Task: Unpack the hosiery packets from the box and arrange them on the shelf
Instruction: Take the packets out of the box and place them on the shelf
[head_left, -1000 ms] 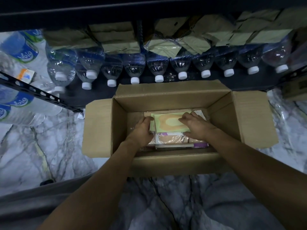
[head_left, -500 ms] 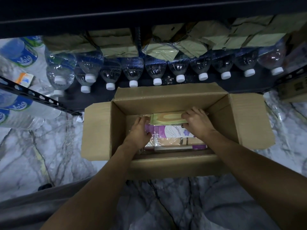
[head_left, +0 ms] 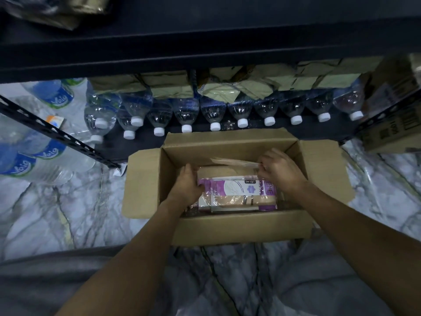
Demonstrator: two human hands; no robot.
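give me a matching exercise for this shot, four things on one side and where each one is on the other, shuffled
Things
1. purple and white hosiery packet
2. thin pale flat packet
3. clear plastic water bottles with white caps
4. brown cardboard box

Places
a. in a row on the dark bottom shelf
b. on the marbled floor, flaps open
c. lying flat inside the box
d. pinched by the right hand, held up at the back of the box

Pairs: 1-c, 2-d, 3-a, 4-b
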